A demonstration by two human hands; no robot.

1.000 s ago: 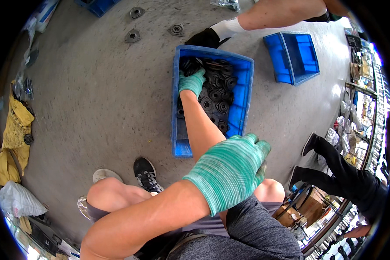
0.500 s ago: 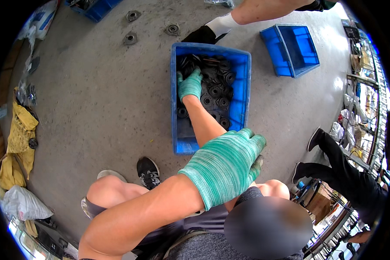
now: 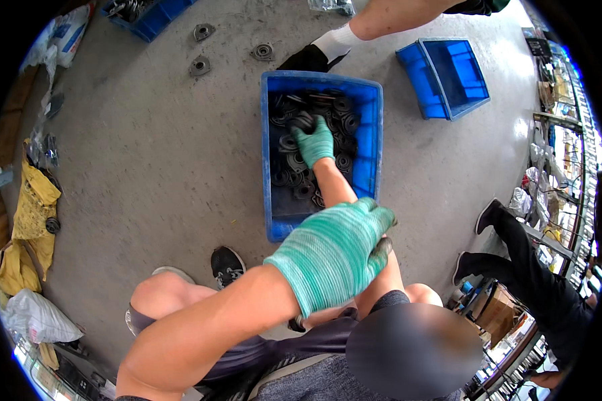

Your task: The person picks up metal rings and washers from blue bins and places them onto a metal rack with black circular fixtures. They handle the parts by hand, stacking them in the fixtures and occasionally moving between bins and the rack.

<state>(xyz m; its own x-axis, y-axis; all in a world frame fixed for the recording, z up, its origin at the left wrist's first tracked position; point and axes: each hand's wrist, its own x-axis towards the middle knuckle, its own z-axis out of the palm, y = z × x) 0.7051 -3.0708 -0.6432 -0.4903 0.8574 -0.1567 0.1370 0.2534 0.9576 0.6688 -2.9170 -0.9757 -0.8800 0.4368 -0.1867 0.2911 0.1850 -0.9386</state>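
Floor [image 3: 147, 154] spreads at nine o'clock from blue crate [image 3: 366, 147]; inside, right hand [image 3: 318, 142] grips dark flanges [image 3: 302, 122]; left hand [image 3: 336, 250] half-curled, empty.

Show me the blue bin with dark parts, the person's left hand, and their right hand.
Blue bin [image 3: 367, 147], head view: inner wall, right side.
Left hand [image 3: 330, 252], head view: its gloved back.
Right hand [image 3: 316, 142], head view: its gloved back.
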